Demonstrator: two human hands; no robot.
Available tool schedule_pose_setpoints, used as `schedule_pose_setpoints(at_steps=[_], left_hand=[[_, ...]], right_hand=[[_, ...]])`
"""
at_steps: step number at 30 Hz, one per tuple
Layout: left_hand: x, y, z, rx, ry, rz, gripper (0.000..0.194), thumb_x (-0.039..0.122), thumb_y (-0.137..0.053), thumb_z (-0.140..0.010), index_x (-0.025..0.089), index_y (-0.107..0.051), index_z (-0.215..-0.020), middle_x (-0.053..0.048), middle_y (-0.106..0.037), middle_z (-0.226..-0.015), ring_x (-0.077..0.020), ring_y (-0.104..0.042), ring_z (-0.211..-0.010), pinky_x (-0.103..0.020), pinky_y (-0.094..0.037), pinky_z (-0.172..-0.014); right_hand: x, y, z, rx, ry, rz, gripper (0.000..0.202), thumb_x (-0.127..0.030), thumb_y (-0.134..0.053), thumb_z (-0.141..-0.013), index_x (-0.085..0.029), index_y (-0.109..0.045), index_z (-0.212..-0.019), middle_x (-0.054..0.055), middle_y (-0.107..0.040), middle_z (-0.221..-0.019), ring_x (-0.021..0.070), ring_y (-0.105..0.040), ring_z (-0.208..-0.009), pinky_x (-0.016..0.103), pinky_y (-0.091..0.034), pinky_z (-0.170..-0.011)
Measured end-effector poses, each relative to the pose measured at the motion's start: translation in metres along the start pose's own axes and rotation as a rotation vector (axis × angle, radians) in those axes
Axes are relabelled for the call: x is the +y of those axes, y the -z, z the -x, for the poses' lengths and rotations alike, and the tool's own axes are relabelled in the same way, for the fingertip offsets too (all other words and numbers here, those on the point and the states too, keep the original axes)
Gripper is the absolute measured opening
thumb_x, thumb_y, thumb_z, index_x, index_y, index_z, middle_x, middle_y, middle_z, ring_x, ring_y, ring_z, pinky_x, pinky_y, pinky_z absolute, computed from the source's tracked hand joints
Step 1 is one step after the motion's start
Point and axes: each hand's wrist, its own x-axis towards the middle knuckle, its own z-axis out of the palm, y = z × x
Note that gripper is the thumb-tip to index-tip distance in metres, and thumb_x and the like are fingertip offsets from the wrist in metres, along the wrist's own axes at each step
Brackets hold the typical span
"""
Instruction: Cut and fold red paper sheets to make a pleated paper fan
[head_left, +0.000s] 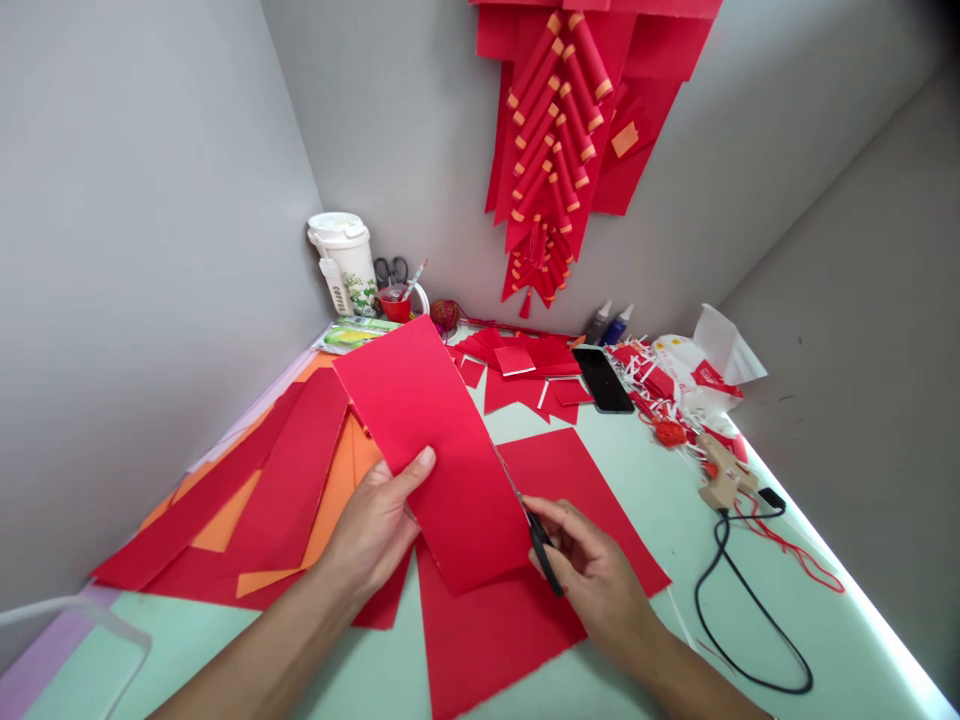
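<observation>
My left hand [386, 505] grips a red paper sheet [442, 440] by its left edge, thumb on top and fingers underneath. The sheet is held tilted above the table. In my right hand [589, 560] is a pair of scissors [544, 550] with black handles, its fingers closed around them. The scissor blades run along the sheet's right edge; whether they are apart is hard to see. Below lies a larger red paper piece [510, 640], partly covered by the held sheet and my hands.
Red and orange paper sheets [285, 470] pile up at left. Behind are a white coffee cup [349, 265], a phone [604, 380] and paper scraps [645, 370]. A glue gun [724, 475] with a looped black cord lies at right. Red firecracker decorations [551, 130] hang on the wall.
</observation>
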Motion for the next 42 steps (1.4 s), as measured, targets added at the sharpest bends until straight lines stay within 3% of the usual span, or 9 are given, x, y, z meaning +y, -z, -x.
schedule_pose_setpoints(at_steps=[35, 42], left_hand=[[-0.004, -0.01, 0.006, -0.008, 0.082, -0.03, 0.04, 0.024, -0.071, -0.082, 0.019, -0.064, -0.121, -0.011, -0.075, -0.11, -0.0287, -0.072, -0.097, -0.04, -0.059, -0.085], [-0.005, -0.009, 0.006, -0.021, 0.082, -0.03, 0.042, 0.025, -0.071, -0.082, 0.021, -0.064, -0.123, -0.01, -0.076, -0.108, -0.0281, -0.072, -0.095, -0.039, -0.059, -0.085]], right_hand=[[-0.001, -0.003, -0.001, 0.044, -0.022, -0.056, 0.04, -0.024, -0.059, -0.084, -0.024, -0.064, -0.124, 0.007, -0.063, -0.104, 0.018, -0.058, -0.087, 0.031, -0.049, -0.084], [-0.001, -0.003, -0.001, 0.054, -0.021, -0.038, 0.039, -0.024, -0.059, -0.085, -0.025, -0.065, -0.123, 0.005, -0.062, -0.099, 0.017, -0.057, -0.083, 0.028, -0.05, -0.078]])
